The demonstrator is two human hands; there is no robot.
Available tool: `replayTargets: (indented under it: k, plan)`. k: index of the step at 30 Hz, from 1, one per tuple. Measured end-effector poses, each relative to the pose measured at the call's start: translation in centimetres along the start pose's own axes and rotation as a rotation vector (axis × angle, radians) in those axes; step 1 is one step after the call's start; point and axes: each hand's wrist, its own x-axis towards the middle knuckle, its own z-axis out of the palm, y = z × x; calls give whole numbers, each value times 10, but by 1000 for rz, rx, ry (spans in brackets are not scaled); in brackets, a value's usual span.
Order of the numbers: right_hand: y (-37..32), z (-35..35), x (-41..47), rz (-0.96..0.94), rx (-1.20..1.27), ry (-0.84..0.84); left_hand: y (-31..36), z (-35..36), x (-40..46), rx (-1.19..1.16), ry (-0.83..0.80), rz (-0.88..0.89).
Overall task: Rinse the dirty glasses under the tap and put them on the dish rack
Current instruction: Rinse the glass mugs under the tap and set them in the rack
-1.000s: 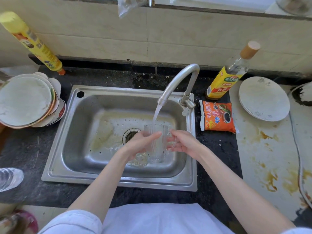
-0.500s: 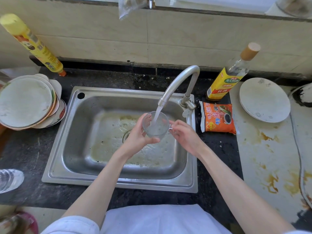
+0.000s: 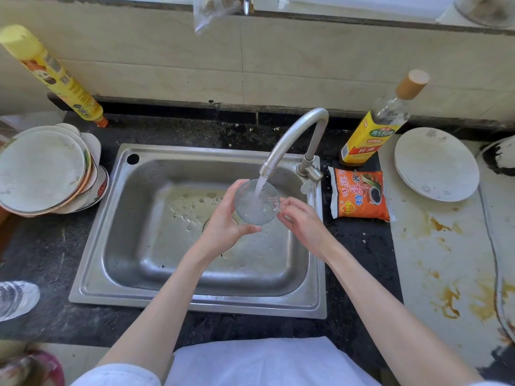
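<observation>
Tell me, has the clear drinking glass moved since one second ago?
Yes. The clear drinking glass rose from low in the steel sink to just under the curved tap spout, with its mouth now turned up toward the camera.

Home kitchen, steel sink [image 3: 111, 218], running tap [image 3: 295, 135], stacked plates [image 3: 41, 171], tiled wall [image 3: 278, 59]

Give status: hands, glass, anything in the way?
Left hand grips glass body; right hand pinches its handle side. Glass mouth-up under tap, water running in. Above sink; nothing in the way. Dish rack not seen.
</observation>
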Motion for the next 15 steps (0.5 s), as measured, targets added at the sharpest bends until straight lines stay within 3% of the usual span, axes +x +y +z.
replayTargets:
  k: [15]
  plan:
    - [-1, -1, -9, 33, -133, 72, -8, 0, -2, 9, -44, -80]
